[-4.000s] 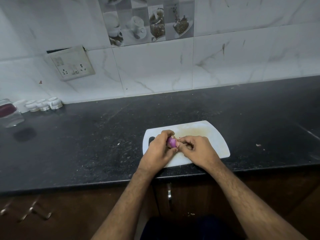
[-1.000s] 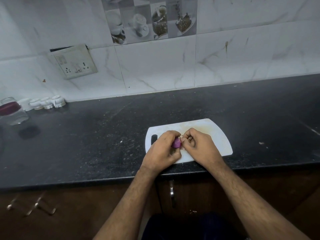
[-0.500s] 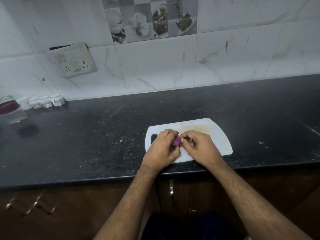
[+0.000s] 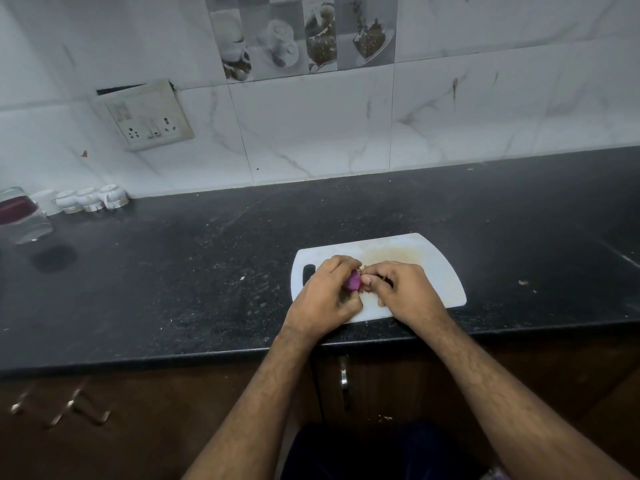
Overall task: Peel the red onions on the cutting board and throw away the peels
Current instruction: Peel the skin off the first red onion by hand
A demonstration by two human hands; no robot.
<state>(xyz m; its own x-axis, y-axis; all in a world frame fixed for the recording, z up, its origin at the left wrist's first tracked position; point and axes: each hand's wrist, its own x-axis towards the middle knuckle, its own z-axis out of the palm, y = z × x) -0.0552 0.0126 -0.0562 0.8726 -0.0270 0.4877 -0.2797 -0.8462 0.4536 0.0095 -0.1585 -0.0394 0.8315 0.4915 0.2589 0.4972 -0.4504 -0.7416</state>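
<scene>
We hold one small red onion [image 4: 352, 280] just above the white cutting board [image 4: 440, 271], which lies at the front edge of the dark bench [image 4: 173, 271], close enough that any skin we pull off should drop onto the board rather than the bench. Our left hand [image 4: 327, 294] is curled round the onion, cupping it from the left so that only a purple patch shows between the fingers; that grip seems meant to steady it and turn it. Our right hand [image 4: 403, 289] meets it from the other side, thumb and fingers pinched together against the onion's end, where a wisp of dry pale skin or root shows, so we judge the peeling is under way and not finished. Much is hidden: the hands cover most of the onion, so we cannot tell how much skin remains, nor whether other onions or loose peels lie beneath them. No bin is in view. At the far left a glass jar [image 4: 20, 216] is blurred and cut off by the frame.
</scene>
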